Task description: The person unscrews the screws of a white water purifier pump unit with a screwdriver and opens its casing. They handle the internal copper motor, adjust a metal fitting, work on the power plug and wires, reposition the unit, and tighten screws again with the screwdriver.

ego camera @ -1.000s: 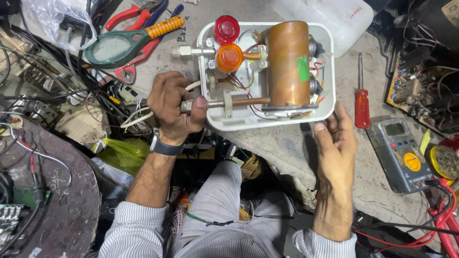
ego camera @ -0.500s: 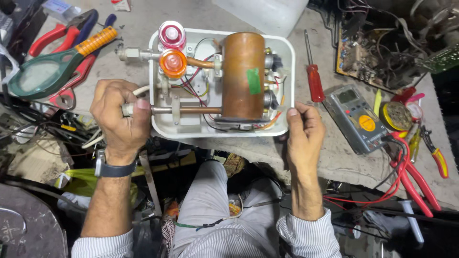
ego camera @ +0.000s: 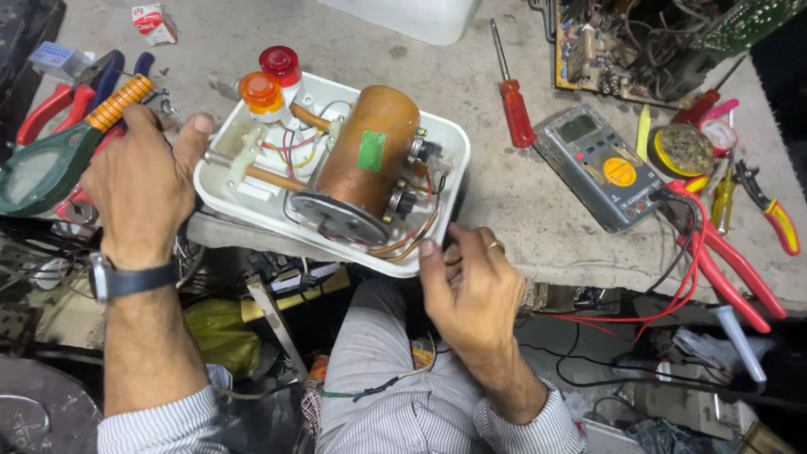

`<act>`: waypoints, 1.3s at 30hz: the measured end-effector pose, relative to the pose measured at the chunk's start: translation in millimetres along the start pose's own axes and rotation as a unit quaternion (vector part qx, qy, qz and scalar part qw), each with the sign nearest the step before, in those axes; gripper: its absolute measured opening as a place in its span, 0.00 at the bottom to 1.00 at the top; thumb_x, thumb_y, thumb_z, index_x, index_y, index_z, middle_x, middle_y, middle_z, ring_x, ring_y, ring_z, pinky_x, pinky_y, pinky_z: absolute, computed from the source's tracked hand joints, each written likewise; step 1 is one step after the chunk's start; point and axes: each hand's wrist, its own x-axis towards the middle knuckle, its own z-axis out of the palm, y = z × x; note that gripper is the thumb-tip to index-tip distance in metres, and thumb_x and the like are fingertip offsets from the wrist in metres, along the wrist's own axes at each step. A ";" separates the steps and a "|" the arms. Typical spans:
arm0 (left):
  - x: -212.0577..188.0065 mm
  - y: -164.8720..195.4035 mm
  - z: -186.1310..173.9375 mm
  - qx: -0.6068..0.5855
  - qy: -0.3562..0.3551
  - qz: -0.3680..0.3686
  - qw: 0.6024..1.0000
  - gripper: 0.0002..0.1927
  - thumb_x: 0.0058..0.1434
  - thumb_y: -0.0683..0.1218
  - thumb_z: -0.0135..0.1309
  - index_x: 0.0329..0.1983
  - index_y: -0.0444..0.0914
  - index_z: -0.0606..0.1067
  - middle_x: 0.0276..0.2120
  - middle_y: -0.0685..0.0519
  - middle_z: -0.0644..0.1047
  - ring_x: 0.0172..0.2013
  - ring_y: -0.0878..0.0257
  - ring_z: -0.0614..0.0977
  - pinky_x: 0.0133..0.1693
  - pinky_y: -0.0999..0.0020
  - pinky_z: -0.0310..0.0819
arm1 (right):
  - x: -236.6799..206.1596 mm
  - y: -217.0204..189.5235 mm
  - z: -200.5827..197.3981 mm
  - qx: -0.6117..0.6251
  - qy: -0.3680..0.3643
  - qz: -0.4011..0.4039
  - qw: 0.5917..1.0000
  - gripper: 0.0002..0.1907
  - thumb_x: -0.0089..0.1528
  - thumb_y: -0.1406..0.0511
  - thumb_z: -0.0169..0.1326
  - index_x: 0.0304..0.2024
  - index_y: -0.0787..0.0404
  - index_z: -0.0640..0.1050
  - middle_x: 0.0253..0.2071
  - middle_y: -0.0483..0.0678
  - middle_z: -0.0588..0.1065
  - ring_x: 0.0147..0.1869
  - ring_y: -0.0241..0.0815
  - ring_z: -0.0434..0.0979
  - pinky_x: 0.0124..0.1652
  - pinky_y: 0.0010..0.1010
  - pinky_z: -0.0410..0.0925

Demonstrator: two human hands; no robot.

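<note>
The white casing (ego camera: 252, 197) at the bench's front edge is gripped by the left hand (ego camera: 139, 189), fingers curled on its end; its near rim is touched by the half-open right hand (ego camera: 471, 290).

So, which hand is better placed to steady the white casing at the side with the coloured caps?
Probably the left hand. It rests against that end of the white casing, beside the orange cap and red cap. The right hand is at the near edge, below the copper tank.
</note>
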 end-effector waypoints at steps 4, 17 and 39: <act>42.8 12.9 8.6 0.043 0.063 0.103 0.992 0.32 0.75 0.66 0.53 0.35 0.32 0.79 0.27 0.35 0.78 0.30 0.35 0.80 0.31 0.43 0.70 | -10.1 -5.7 -5.7 0.035 -0.042 -0.126 0.991 0.15 0.59 0.63 0.65 0.42 0.66 0.79 0.31 0.52 0.76 0.29 0.44 0.78 0.31 0.34 0.71; 79.2 37.3 -8.2 0.010 0.053 0.180 0.982 0.28 0.68 0.61 0.63 0.31 0.30 0.81 0.24 0.38 0.78 0.27 0.40 0.81 0.33 0.48 0.74 | 49.3 56.5 -15.2 0.125 -0.020 -0.014 0.992 0.17 0.65 0.67 0.60 0.57 0.61 0.78 0.57 0.56 0.74 0.41 0.44 0.80 0.38 0.30 0.74; 13.2 47.2 58.4 -0.597 -0.051 0.076 0.797 0.28 0.70 0.42 0.42 0.72 0.27 0.59 0.70 0.34 0.70 0.67 0.51 0.73 0.67 0.62 0.66 | 101.7 38.8 -31.4 -0.029 -0.140 -0.326 0.934 0.14 0.60 0.55 0.70 0.38 0.57 0.84 0.38 0.43 0.80 0.37 0.40 0.79 0.33 0.32 0.70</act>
